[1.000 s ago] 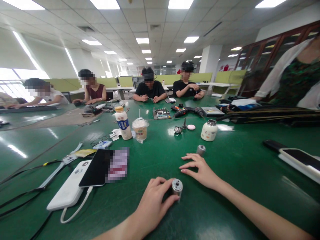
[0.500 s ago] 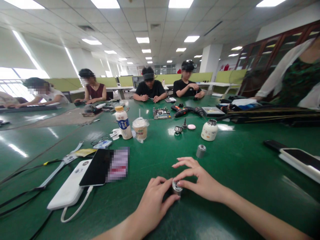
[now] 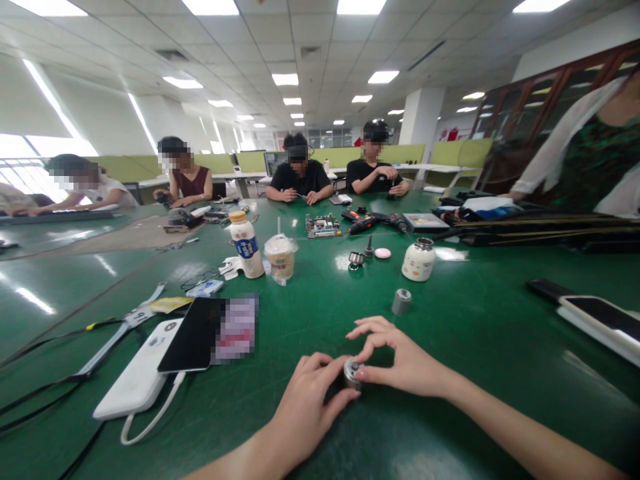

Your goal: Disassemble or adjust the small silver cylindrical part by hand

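A small silver metal cylinder [image 3: 351, 381] stands upright on the green table in front of me. My left hand [image 3: 311, 393] grips its side between thumb and fingers. From the right, my right hand [image 3: 400, 363] pinches at its top with thumb and index finger, the other fingers stretched out. Some small detail shows on the top face between these fingertips, too small to make out. Beyond my right hand stands a similar grey metal cylinder [image 3: 401, 302], untouched. A cream bottle [image 3: 419, 261] with a bare metal neck is farther back.
Left lie a white power bank [image 3: 133, 380] and a black phone [image 3: 193, 337]. A drink bottle [image 3: 246, 247] and a plastic cup [image 3: 281, 257] stand ahead. Farther off are a circuit board [image 3: 323, 226] and a power drill [image 3: 380, 223]. Several people sit across the table.
My right index finger has bent more, forming a rounder loop with the thumb at the cylinder's top. My left hand keeps its grip almost unmoved.
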`<state>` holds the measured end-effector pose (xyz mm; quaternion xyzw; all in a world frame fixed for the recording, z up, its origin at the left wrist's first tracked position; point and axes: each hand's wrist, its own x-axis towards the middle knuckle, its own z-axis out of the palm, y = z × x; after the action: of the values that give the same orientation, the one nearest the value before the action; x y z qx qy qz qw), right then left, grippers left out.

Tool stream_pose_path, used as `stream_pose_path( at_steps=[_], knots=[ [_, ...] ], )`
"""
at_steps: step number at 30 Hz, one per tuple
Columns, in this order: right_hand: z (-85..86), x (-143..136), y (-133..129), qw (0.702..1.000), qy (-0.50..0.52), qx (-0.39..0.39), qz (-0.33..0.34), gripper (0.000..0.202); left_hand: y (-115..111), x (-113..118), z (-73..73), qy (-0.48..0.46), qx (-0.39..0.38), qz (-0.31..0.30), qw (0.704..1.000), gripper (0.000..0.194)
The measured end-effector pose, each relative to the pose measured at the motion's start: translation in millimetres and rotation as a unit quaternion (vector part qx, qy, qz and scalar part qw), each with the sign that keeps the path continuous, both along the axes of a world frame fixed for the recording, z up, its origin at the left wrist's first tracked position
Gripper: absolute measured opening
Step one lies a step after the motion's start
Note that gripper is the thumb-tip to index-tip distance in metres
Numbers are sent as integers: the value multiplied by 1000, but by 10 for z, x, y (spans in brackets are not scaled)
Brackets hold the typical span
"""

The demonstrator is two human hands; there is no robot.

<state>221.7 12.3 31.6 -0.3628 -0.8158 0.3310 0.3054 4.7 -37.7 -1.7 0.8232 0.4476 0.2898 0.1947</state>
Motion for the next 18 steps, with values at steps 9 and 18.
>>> stream_pose_path(
  at_steps=[9, 18],
  knots=[
    [17, -74, -75, 997, 2, 41, -59, 10, 1, -3, -14, 2, -2, 0, 1000, 37],
    [16, -24, 21, 999, 22, 40, -26, 9, -5, -3, 16, 8, -4, -6, 1000, 35]
  ],
)
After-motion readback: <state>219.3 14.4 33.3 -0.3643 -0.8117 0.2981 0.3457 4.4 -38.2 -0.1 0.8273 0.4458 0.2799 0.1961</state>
